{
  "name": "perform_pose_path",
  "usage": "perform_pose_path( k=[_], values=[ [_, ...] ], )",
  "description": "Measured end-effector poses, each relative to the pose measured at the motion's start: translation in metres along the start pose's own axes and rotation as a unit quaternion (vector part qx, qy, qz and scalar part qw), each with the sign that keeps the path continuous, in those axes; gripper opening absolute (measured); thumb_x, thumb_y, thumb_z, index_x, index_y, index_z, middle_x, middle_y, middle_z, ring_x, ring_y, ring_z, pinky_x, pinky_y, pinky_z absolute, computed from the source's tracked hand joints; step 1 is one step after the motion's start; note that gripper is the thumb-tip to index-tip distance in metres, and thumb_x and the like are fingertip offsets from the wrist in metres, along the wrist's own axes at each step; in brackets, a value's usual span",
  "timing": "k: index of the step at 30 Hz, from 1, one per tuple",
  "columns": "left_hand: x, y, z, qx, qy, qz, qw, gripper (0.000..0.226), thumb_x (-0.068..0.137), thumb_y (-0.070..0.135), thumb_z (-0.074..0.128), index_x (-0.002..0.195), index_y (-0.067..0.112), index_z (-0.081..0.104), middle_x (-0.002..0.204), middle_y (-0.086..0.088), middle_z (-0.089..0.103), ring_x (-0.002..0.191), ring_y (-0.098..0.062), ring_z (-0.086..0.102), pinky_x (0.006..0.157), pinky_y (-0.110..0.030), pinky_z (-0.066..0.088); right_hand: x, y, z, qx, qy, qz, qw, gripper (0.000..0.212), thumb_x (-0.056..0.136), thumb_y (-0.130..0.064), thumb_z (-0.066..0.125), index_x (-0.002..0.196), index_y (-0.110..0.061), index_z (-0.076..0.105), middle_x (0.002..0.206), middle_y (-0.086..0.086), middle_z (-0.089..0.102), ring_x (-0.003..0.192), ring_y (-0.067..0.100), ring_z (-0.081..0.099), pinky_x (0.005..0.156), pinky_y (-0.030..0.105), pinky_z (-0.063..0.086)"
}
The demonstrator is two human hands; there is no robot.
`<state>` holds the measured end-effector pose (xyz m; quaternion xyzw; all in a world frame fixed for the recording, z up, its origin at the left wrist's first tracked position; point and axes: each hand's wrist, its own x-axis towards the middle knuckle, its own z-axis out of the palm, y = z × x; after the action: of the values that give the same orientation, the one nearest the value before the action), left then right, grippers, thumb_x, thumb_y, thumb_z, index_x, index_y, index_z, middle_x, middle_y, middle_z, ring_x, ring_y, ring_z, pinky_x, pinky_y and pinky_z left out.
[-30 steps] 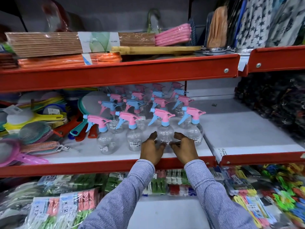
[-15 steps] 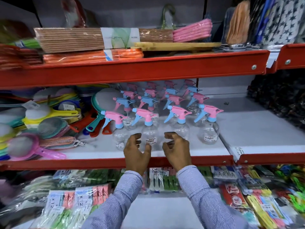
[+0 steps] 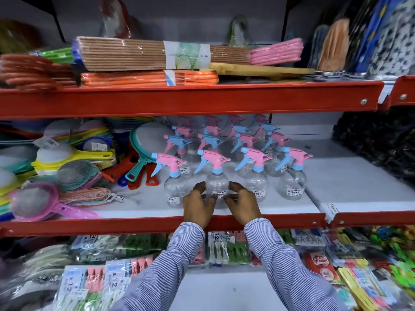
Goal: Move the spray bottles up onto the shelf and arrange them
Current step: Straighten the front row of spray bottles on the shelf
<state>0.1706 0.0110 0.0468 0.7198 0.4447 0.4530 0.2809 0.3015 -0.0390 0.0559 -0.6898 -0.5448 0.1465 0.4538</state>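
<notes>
Several clear spray bottles with pink and blue trigger heads stand in rows on the white middle shelf [image 3: 258, 208]. The front row runs from a left bottle [image 3: 174, 189] to a right bottle [image 3: 292, 185]. My left hand [image 3: 197, 205] and my right hand [image 3: 241, 204] cup the second front bottle [image 3: 216, 182] from both sides, fingers touching its round base. That bottle stands upright on the shelf. The rows behind [image 3: 224, 135] are partly hidden by the front ones.
Plastic strainers and sieves [image 3: 67, 167] crowd the shelf's left. A bare white shelf board [image 3: 359, 182] lies to the right. The red shelf beam [image 3: 179, 99] hangs just above the bottles, with packed mats [image 3: 143, 53] on it. Packets of clothes pegs [image 3: 89, 281] lie below.
Both hands left the third front bottle, shifted left and closed in around the second front bottle. The view has also swung to the left.
</notes>
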Motion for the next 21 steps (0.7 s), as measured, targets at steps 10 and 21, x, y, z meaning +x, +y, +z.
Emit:
perform_pose_path(
  k=[10,21],
  values=[
    [-0.009,-0.004,-0.008,-0.024,0.01,-0.006,1.0,0.044,0.086,0.022,0.07,0.124,0.007,0.059,0.115,-0.012,0.069,0.104,-0.023,0.067,0.089,-0.033,0.054,-0.01,-0.002,0.004,0.004,0.107,0.024,0.994,0.031,0.085,-0.015,0.066,0.116,-0.009,0.065,0.109,0.004,0.072,0.087,0.02,0.071,0.082,0.024,0.053],
    [0.009,-0.048,-0.096,0.022,0.098,-0.043,0.994,0.055,0.074,0.018,0.077,0.124,0.011,0.054,0.113,-0.006,0.063,0.097,-0.021,0.06,0.084,-0.036,0.052,-0.017,-0.056,0.071,0.033,0.025,-0.027,0.999,0.041,0.086,-0.012,0.063,0.126,-0.007,0.059,0.123,0.006,0.067,0.089,0.017,0.071,0.087,0.026,0.054]
  ],
)
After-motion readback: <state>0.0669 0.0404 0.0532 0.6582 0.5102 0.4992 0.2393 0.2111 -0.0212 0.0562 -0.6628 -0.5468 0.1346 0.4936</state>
